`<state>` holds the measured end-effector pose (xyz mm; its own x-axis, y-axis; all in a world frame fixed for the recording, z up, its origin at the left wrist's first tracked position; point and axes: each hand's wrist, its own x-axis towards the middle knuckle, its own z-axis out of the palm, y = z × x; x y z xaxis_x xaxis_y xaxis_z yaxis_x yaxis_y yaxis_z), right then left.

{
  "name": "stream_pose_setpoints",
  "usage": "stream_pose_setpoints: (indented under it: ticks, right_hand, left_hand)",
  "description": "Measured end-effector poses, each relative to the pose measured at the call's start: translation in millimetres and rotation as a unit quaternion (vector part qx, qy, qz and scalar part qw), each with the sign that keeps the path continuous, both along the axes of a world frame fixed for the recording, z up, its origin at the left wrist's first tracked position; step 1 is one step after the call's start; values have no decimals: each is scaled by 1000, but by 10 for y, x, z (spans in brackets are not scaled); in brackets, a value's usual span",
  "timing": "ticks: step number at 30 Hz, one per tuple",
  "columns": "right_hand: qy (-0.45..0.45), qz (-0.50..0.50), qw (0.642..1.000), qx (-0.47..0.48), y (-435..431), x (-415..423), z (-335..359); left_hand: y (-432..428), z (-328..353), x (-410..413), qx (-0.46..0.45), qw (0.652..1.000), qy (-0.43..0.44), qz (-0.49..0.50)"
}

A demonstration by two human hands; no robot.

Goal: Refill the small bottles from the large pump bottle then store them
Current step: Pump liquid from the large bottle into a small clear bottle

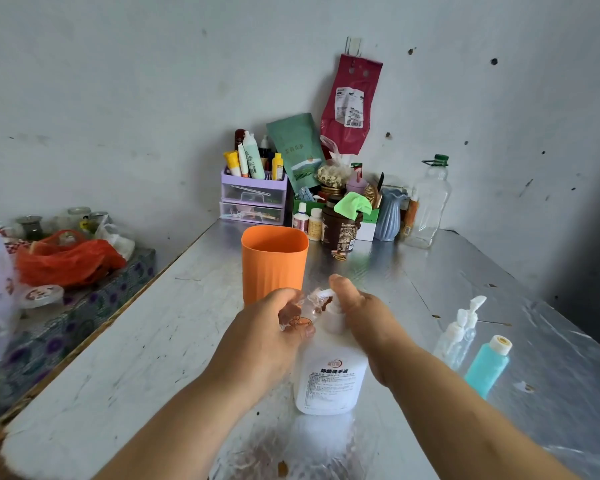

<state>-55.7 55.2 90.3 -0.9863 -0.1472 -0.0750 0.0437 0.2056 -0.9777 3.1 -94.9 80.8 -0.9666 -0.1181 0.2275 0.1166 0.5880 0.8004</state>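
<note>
Left grip (269,329): small bottle (300,315) at pump spout (323,295).

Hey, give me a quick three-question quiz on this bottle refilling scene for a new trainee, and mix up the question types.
1. Multiple choice: what does the left hand hold at the nozzle of the large pump bottle?
A) a small clear bottle
B) a toothbrush
C) a spoon
2. True or false: the teal bottle stands upright.
3. Fill in: the cup standing behind the hands is coloured ____.

Key
1. A
2. False: it lies on its side on the table, right of the pump bottle.
3. Orange
</note>
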Motion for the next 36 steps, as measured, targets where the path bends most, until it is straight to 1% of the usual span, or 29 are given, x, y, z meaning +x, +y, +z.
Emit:
stream_pose_setpoints:
  ticks: [3,13,24,31,36]
  right_hand:
    - [4,5,1000,10,-10,18,-1]
    - [-36,-6,999,-20,-43,65,27]
    - [-9,4,1000,-25,-26,30,17]
    - [14,2,1000,-6,-28,31,-29]
    - [-33,10,999,-40,-19,72,32]
  left_hand:
    - [-13,-9,5,1,1000,-5,6]
    - [3,66,37,0,1000,3,4]
    - [-28,27,11,-6,1000,3,-2]
    - [-34,-7,-2,-7,1000,-4,1]
    - [-14,32,16,-7,1000,-5,1]
